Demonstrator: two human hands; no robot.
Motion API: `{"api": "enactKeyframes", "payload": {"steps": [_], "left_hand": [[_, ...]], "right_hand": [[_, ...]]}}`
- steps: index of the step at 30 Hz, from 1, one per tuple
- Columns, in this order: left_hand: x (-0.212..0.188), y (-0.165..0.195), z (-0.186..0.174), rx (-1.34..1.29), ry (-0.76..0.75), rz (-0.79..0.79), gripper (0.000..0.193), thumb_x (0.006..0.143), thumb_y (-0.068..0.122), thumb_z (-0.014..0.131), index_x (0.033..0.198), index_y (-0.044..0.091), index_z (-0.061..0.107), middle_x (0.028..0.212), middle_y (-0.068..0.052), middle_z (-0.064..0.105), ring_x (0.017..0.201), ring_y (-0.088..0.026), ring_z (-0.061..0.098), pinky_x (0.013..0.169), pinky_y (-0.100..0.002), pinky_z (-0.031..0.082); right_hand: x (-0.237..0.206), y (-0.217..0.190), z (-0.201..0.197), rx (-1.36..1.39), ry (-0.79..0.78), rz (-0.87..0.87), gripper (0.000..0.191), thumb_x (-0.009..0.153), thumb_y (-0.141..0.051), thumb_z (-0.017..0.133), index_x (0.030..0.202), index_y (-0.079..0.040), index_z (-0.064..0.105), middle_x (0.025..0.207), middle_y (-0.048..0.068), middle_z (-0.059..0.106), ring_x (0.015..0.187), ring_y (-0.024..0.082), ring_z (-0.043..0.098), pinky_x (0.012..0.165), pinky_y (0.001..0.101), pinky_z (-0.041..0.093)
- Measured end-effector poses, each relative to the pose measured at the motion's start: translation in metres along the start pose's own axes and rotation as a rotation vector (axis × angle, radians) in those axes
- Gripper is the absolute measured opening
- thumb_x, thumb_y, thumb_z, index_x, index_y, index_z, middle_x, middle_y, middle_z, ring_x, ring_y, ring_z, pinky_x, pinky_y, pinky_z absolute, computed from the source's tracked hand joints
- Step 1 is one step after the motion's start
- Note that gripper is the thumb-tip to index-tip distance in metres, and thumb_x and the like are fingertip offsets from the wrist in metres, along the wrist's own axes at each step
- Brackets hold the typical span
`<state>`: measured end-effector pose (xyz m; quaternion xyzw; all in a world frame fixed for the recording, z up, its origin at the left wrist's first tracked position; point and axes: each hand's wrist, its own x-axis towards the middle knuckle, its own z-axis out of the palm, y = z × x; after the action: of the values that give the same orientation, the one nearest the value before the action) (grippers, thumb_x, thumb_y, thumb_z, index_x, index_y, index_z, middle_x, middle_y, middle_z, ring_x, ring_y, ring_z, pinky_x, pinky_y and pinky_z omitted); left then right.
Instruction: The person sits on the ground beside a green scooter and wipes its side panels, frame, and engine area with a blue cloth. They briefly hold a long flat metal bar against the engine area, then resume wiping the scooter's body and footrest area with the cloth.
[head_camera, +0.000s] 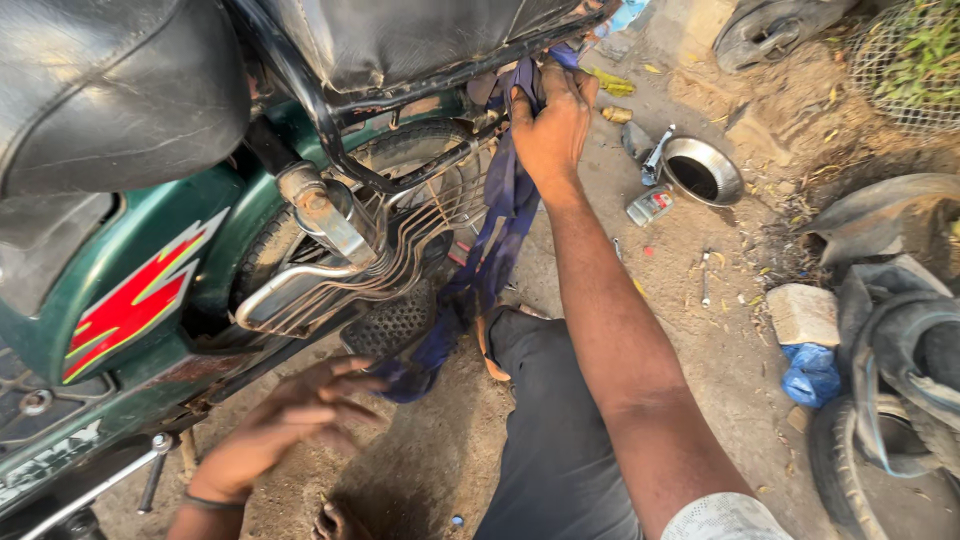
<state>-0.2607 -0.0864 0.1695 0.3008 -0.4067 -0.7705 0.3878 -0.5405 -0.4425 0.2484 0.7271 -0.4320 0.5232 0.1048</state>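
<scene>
Two hands at a green motorcycle with a red flash on its side panel (130, 300): right hand (552, 125) clamped on a dark blue cloth strip (490, 250) hanging over the black rear carrier rail (430, 80), left hand (300, 410) open, fingers spread, blurred, just beside the cloth's lower end. Round metal funnel (705, 170) on the dirt ground (700, 340).

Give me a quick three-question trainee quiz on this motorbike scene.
1. True or false: the right hand grips the dark blue cloth against the rear frame of the green motorbike.
2. Which hand is open with spread fingers, holding nothing?
3. What lies on the dirt beside the metal funnel? A) a small can B) a hammer C) a helmet

Key: 1 true; 2 the left hand; 3 A, the small can.
</scene>
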Motion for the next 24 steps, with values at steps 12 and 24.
{"api": "enactKeyframes", "payload": {"steps": [12, 24], "left_hand": [[-0.011, -0.005, 0.014, -0.556, -0.357, 0.233, 0.139, 0.074, 0.088, 0.064, 0.170, 0.019, -0.009, 0.157, -0.046, 0.033, 0.101, -0.052, 0.072, 0.066, -0.049, 0.063], [0.000, -0.005, 0.014, 0.036, 0.228, 0.057, 0.101, 0.076, 0.055, 0.066, 0.156, 0.006, 0.030, 0.136, -0.027, 0.066, 0.101, -0.036, 0.074, 0.077, -0.044, 0.059]], "right_hand": [[0.003, 0.009, 0.012, -0.249, 0.105, 0.007, 0.060, 0.085, -0.024, 0.074, 0.139, -0.003, 0.058, 0.125, 0.024, 0.067, 0.114, 0.042, 0.060, 0.100, 0.0537, 0.045], [0.020, -0.013, 0.000, -0.321, -0.132, 0.210, 0.056, 0.089, -0.032, 0.070, 0.137, -0.005, 0.056, 0.071, 0.019, 0.073, 0.067, 0.043, 0.070, 0.066, 0.0548, 0.055]]}}
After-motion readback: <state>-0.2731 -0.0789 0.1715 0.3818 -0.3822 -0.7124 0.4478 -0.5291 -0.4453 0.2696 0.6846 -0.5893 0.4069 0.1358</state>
